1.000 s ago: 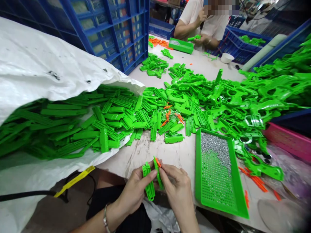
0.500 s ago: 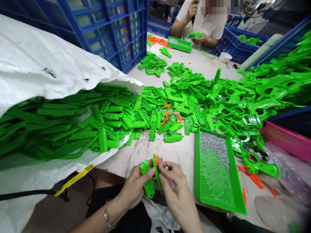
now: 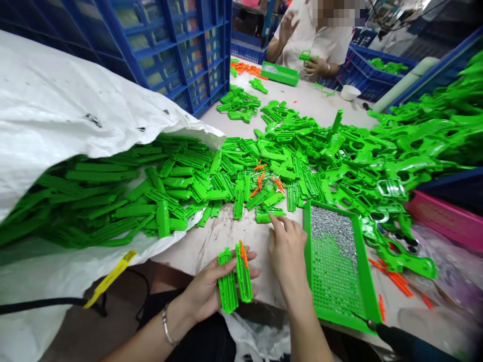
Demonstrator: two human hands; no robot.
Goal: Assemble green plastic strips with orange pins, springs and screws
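Two long green plastic pieces rest in my left hand [image 3: 209, 286], its thumb over the left piece [image 3: 228, 286]. The right piece [image 3: 244, 281] has an orange part [image 3: 243, 254] at its upper end. My right hand [image 3: 285, 246] is above the table between these pieces and the green tray [image 3: 308, 261], its fingers reaching toward a flat green piece [image 3: 266, 216] at the near edge of the pile. The fingers look apart, and nothing shows in them. The tray holds small silvery metal bits.
A white sack [image 3: 75, 95] spills green pieces at left, beside a blue crate [image 3: 181, 50]. Green frames [image 3: 415, 151] heap up at right. A dark tool with a thin tip [image 3: 400, 337] overlaps the tray's near corner. A person [image 3: 320, 45] sits across the table.
My right hand has left the orange part and moved up and right toward the pile. The two pieces now lie more face-up in my left hand. The dark tool has come into view.
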